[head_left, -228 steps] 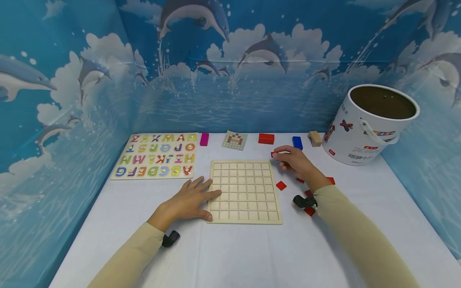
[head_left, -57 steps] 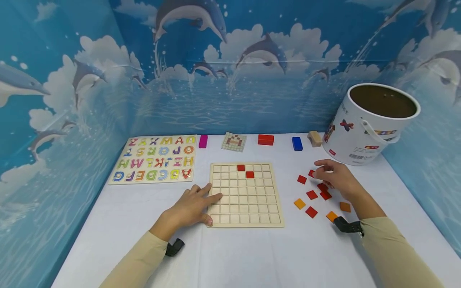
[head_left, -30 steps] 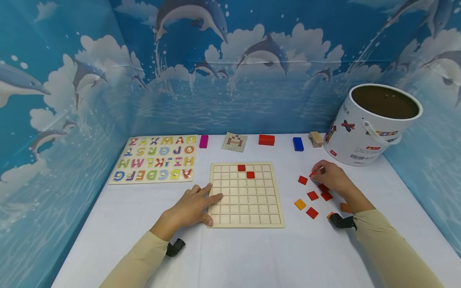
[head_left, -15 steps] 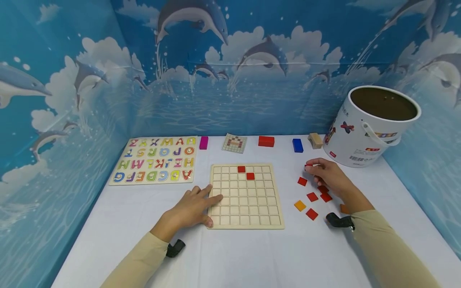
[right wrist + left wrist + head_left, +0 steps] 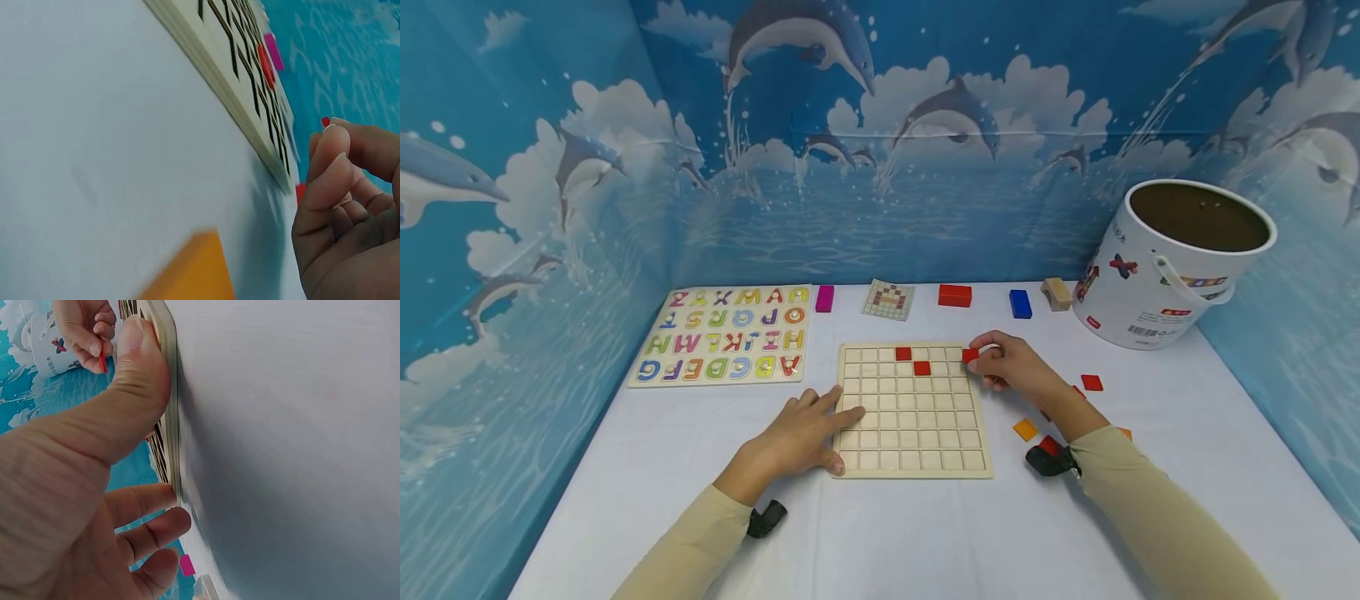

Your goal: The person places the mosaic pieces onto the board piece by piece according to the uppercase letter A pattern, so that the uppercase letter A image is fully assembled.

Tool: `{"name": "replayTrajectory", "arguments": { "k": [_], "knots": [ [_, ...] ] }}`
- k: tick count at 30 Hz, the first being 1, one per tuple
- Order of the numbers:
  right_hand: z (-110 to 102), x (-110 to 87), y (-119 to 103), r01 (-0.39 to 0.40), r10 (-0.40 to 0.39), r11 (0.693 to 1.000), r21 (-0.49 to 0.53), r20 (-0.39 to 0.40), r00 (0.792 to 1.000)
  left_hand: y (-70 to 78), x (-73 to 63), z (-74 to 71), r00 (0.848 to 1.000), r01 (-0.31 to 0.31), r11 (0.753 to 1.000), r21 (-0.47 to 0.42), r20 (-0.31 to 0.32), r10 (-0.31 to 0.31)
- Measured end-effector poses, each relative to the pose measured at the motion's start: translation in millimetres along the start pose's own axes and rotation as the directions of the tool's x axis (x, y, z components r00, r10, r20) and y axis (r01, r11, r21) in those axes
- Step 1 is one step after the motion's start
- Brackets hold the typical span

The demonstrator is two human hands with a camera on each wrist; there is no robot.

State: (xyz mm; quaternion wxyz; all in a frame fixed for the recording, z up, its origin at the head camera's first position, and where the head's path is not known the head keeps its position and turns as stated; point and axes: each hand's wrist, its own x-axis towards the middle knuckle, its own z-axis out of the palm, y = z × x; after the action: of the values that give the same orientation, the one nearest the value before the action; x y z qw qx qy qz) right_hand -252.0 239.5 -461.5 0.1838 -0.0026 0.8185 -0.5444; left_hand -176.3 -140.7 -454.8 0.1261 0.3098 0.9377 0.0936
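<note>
A square wooden grid board (image 5: 908, 421) lies mid-table, with one red tile (image 5: 903, 354) in its far row and another red tile (image 5: 922, 368) in the row below. My left hand (image 5: 797, 433) rests along the board's left edge, fingers spread and fairly straight; the left wrist view shows the thumb (image 5: 140, 369) against the board's rim. Between thumb and fingertips my right hand (image 5: 1011, 367) pinches a red square tile (image 5: 971, 355) over the board's far right corner. In the right wrist view only a bit of that tile (image 5: 325, 121) shows past the fingers.
Loose red tiles (image 5: 1092, 382) and orange tiles (image 5: 1025, 429) lie right of the board, some hidden under my right arm. An alphabet board (image 5: 722, 337) is at left. Along the back stand a pattern card (image 5: 889, 300), red block (image 5: 955, 295), blue block (image 5: 1020, 304) and white bucket (image 5: 1138, 287).
Two red tiles have come onto the grid board since the oldest frame. My right hand picked another red tile from the right and carried it left to the board's corner. My left hand stays put.
</note>
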Motion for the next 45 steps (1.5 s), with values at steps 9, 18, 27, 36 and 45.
{"name": "replayTrajectory", "arguments": {
  "k": [9,18,27,36,45],
  "knots": [
    [37.1,4.0,-12.5,0.082,-0.069,0.95,-0.302,0.053,0.996,-0.2,0.3,0.2,1.0,-0.004,1.0,0.012,-0.001,0.004],
    [50.1,2.5,-14.8,0.124,-0.112,0.897,-0.424,0.054,0.992,0.1,-0.9,-1.1,1.0,0.003,1.0,-0.007,0.002,-0.003],
    [45.6,-6.4,-14.6,0.13,-0.125,0.889,-0.438,0.039,0.991,0.1,-0.5,-0.3,1.0,0.003,1.0,0.014,-0.003,-0.003],
    [-2.2,-38.0,-1.0,0.046,-0.091,0.929,-0.368,-0.106,0.99,-0.2,-1.2,0.4,1.0,0.007,1.0,0.014,0.004,-0.007],
    [-63.9,-71.6,29.6,-0.067,0.015,0.96,-0.271,-0.192,0.981,1.0,0.6,0.1,1.0,0.006,1.0,0.014,0.006,-0.006]
  ]
}}
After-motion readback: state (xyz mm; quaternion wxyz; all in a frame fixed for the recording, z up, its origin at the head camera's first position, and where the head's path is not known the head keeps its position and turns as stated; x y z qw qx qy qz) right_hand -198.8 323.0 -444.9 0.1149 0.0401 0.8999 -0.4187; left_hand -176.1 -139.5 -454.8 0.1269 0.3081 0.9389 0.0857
